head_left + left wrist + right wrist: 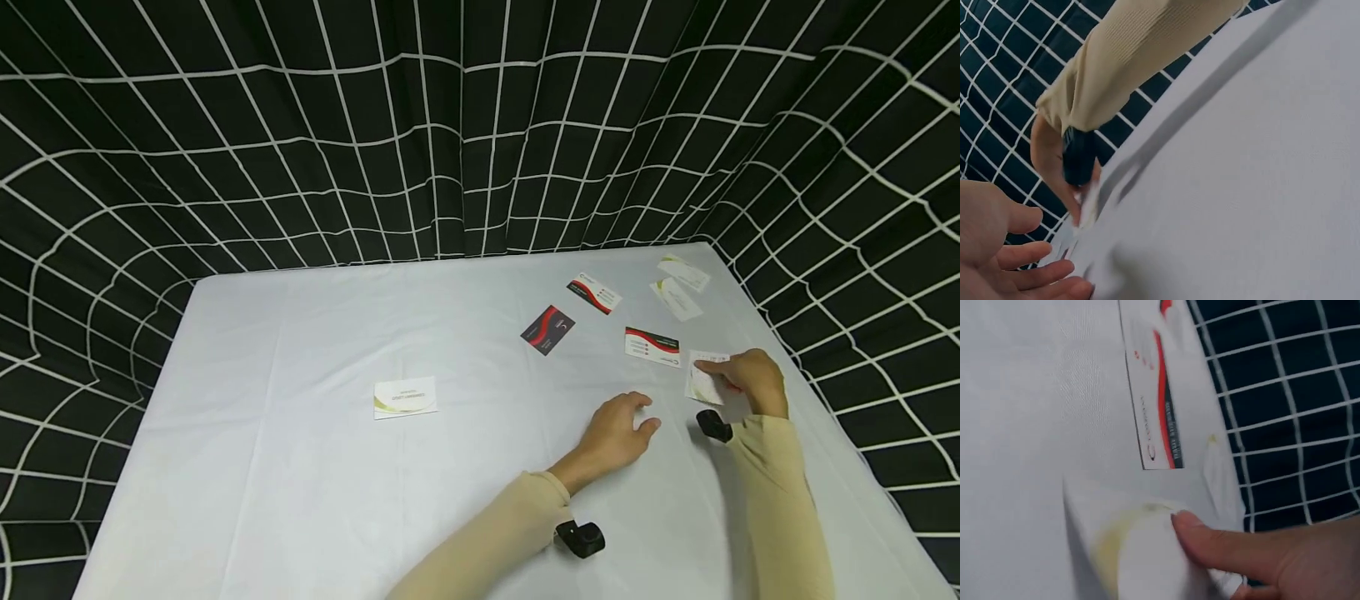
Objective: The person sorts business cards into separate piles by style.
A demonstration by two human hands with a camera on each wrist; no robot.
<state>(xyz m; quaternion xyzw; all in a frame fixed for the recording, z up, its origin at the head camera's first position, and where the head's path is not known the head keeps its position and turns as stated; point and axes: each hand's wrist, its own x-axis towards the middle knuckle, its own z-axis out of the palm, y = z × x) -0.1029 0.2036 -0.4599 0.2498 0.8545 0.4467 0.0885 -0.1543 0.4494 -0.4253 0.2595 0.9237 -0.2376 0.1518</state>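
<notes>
At right in the head view, above the white cloth table surface point(337, 517): a thin white rectangular paper card with a curved olive-yellow band point(702, 382), directly left of the right hand point(756, 379) and in contact with it. Apparently pinched at its right side, with the thumb laid over the upper face and the fingers beneath hidden. At lower centre in the right wrist view, apparently tilted, with a dark shadow along its left edge. Long axis uncertain, with the right end covered by the hand. Just left of it in the head view: a white rectangular paper card with a wavy red-and-dark band point(652, 347), long axis running left to right, dipping slightly toward frame right. At lower right of centre: the left hand point(617, 429), grasping nothing, fingers loosely bent, thumb apart. Clearly farther from the yellow-banded card, to its lower left; nearer: the right hand.
</notes>
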